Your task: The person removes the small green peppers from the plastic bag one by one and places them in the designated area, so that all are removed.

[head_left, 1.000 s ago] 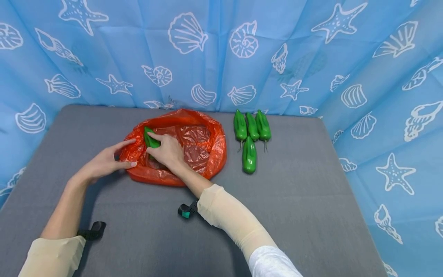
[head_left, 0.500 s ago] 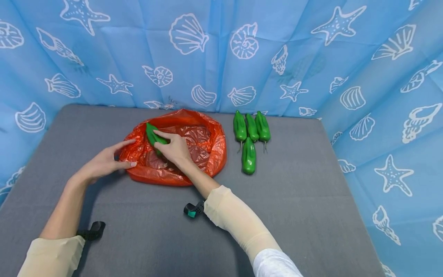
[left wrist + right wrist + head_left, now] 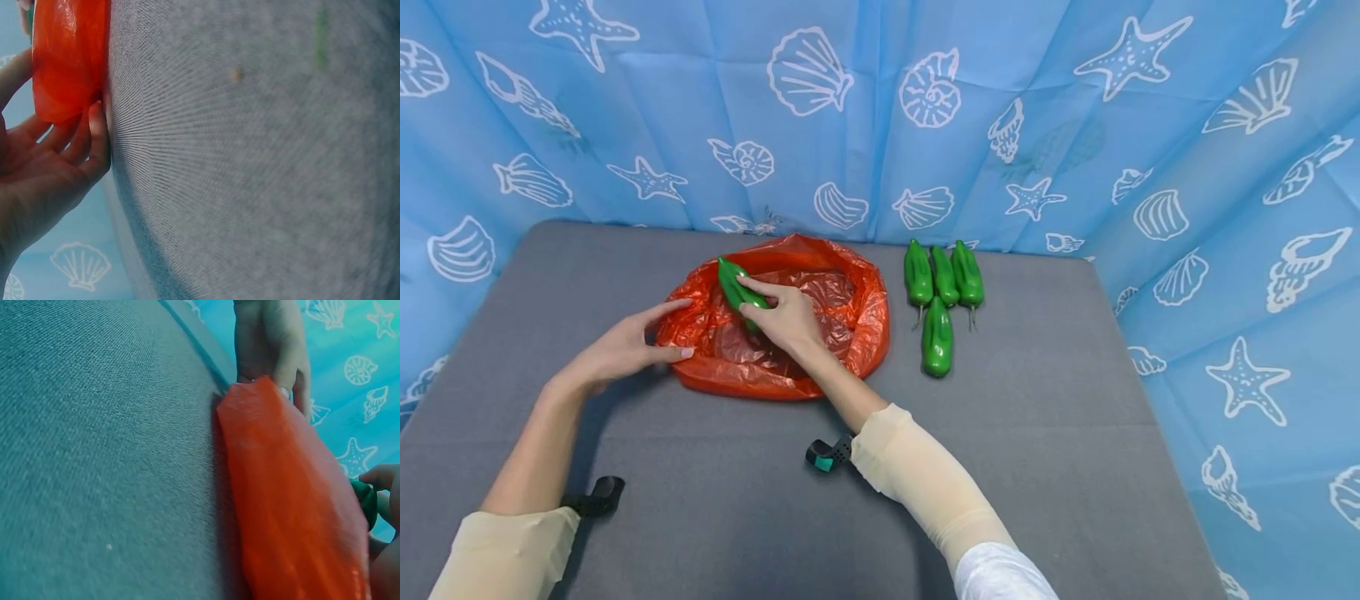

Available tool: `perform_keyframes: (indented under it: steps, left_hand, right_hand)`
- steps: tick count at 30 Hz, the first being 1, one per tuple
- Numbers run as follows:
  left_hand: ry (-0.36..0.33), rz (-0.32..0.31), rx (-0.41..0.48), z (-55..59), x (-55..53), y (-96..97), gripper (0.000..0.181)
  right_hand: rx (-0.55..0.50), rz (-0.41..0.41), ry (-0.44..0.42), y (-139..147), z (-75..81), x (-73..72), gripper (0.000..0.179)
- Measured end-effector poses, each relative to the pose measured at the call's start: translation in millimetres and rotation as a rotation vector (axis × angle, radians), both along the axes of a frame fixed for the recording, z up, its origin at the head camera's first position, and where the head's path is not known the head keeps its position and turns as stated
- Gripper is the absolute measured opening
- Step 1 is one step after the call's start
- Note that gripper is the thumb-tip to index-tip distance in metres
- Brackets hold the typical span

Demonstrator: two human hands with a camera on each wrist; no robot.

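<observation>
An orange-red plastic bag (image 3: 868, 337) lies on the table with its mouth spread wide. Over its left part my right hand (image 3: 786, 321) pinches a green pepper (image 3: 734, 287) between thumb and fingers; the pepper stands slanted, its lower end partly covered by the hand. My left hand (image 3: 625, 350) rests against the bag's left side from outside, thumb and fingers spread apart. In the left wrist view, the left hand's fingers (image 3: 95, 140) touch the bag's outer wall (image 3: 72, 69). The right wrist view shows only part of the held pepper (image 3: 365, 503) beyond the bag (image 3: 287, 506).
Several more green peppers lie right of the bag: a row at the back (image 3: 944, 275) and a single pepper (image 3: 937, 337) in front of it. The grey table (image 3: 1037, 433) ends at a blue shell-print curtain (image 3: 865, 108). Each wrist carries a black camera mount (image 3: 831, 452).
My right hand has drawn the held pepper up and slightly right, away from the bag's left wall. The left hand has stayed almost where it was.
</observation>
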State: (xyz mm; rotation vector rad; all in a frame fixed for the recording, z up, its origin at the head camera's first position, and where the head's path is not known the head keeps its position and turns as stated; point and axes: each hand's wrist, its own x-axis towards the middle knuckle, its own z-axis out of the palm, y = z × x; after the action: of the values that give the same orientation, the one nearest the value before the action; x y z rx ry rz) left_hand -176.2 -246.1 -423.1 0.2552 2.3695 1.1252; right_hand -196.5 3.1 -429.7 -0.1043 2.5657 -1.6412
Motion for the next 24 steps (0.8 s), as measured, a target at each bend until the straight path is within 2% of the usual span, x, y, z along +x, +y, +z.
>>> perform_keyframes:
  steps: [11, 24]
  left_hand:
    - [0.006, -0.02, -0.042, 1.9, -4.2, -0.9, 0.091]
    - [-0.018, -0.005, -0.037, 1.1, -3.5, 0.4, 0.094]
  right_hand:
    - [-0.112, 0.042, 0.012, 25.5, 16.0, 1.1, 0.037]
    - [-0.153, 0.053, -0.006, 47.7, 20.0, 3.7, 0.039]
